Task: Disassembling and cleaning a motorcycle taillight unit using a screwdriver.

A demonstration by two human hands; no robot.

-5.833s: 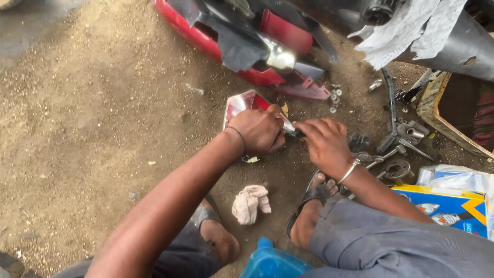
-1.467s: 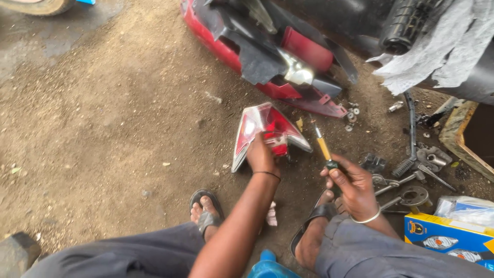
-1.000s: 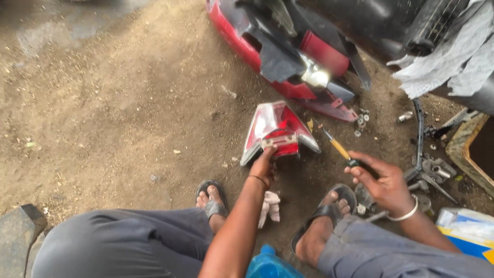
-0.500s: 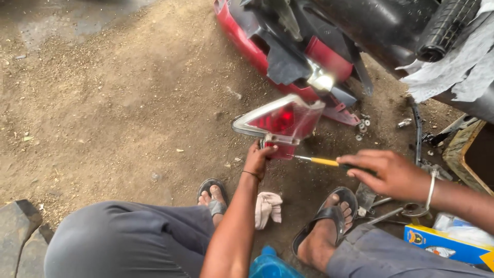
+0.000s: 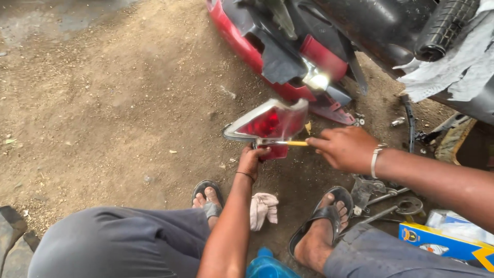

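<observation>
Nearest the camera, the person crouched on sandalled feet over bare dirt, knees apart, which left a working gap between the legs. In that gap lay a crumpled pale rag (image 5: 263,208), and the blue cap of a bottle (image 5: 267,265) showed at the bottom edge. At the lower right corner sat a flat carton (image 5: 446,244), blue with a yellow panel and a small round emblem; its print was too small to make out.

Beyond the knees, the left hand (image 5: 252,160) was clenched around the lower edge of a red tail-light unit (image 5: 270,124), lifting it off the ground and tilting it, probably so that its underside faced the tool. The right hand (image 5: 346,149), a metal bangle on its wrist, gripped a screwdriver with a yellow shaft sleeve (image 5: 285,143); the handle was buried in the fist, and the shaft ran level towards the base of the light, its tip right at the left fingers. That flat angle suited a fastener set in the housing's side, though none could be seen.

To the right, a few metal tools (image 5: 396,203) lay loose on the dirt within easy reach. Farthest off stood the red and black rear bodywork of a scooter (image 5: 288,56), with torn grey sheeting (image 5: 453,67) hanging over its right side.
</observation>
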